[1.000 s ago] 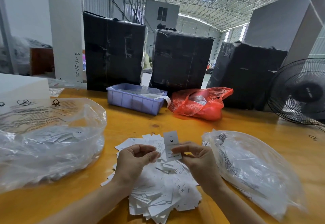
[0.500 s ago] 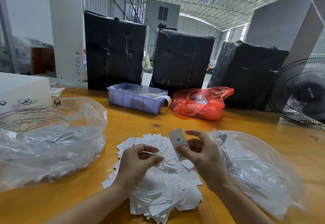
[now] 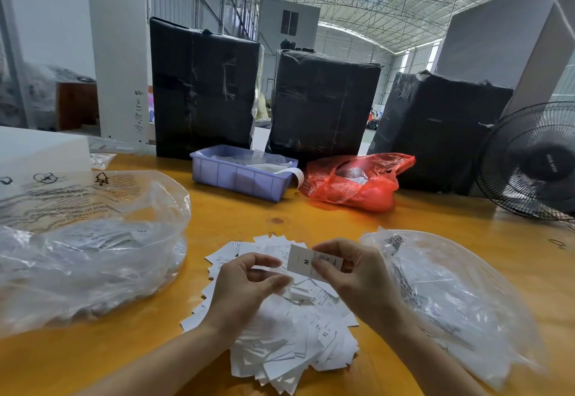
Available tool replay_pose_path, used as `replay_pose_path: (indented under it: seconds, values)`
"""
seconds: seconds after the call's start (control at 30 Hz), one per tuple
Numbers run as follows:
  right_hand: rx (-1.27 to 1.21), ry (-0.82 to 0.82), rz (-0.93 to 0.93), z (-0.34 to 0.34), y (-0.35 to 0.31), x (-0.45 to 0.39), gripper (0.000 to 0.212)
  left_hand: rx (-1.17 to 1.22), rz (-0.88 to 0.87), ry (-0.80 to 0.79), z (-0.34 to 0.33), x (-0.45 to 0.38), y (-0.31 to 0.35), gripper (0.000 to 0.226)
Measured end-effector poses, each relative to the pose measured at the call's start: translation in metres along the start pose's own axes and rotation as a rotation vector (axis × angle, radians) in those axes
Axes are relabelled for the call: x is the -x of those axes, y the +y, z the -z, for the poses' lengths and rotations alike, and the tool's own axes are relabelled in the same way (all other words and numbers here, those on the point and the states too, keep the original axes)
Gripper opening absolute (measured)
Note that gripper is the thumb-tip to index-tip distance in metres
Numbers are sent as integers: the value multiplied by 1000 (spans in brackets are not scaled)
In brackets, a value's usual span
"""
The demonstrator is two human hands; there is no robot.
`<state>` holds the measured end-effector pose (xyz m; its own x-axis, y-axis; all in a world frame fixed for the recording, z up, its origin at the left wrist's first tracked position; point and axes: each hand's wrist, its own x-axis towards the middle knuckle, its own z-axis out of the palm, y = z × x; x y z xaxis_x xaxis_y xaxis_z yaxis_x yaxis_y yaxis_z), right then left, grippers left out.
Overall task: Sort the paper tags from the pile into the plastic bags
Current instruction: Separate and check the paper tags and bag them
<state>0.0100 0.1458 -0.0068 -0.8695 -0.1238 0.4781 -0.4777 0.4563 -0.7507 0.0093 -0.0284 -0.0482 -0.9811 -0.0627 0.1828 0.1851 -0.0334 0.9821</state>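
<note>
A pile of white paper tags lies on the yellow wooden table in front of me. My right hand pinches a tag marked M, held sideways just above the pile. My left hand hovers beside it over the pile, thumb and fingers curled close together; whether they pinch a tag I cannot tell. A clear plastic bag with tags inside, one reading XL, sits to the left. A second clear plastic bag with tags lies to the right.
A lilac plastic bin and a red plastic bag stand at the back of the table. Three black-wrapped boxes line the far edge. A black fan is at the right, a white block at the left.
My right hand has turned the M tag from upright to sideways and lowered it toward my left hand. The left hand has risen slightly off the pile.
</note>
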Motion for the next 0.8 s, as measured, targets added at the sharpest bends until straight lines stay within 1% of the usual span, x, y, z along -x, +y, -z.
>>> replay_pose_path:
  seconds: [0.1,0.2,0.33,0.53,0.6,0.73,0.8]
  values:
    - [10,0,7,1,-1,-1,12,18,0,9,1,-1,0,30]
    - [78,-36,22,0,-1,1,17,15,-4,8,0,-1,-1,29]
    - [171,-39,79,-2,0,3,12,11,-10,-12,-1,-1,-1,27]
    - [220,-72,120,-1,0,3,13,5,-3,-97,-2,0,-1,35]
    - [217,-84,111,0,0,2,10,4,-4,-129,-2,0,-1,36]
    - [198,-208,41,6,2,-1,8,-16,-5,-184,-1,-1,-1,36]
    - [185,-235,22,9,2,-1,11,-26,-1,-212,-1,-1,-1,38]
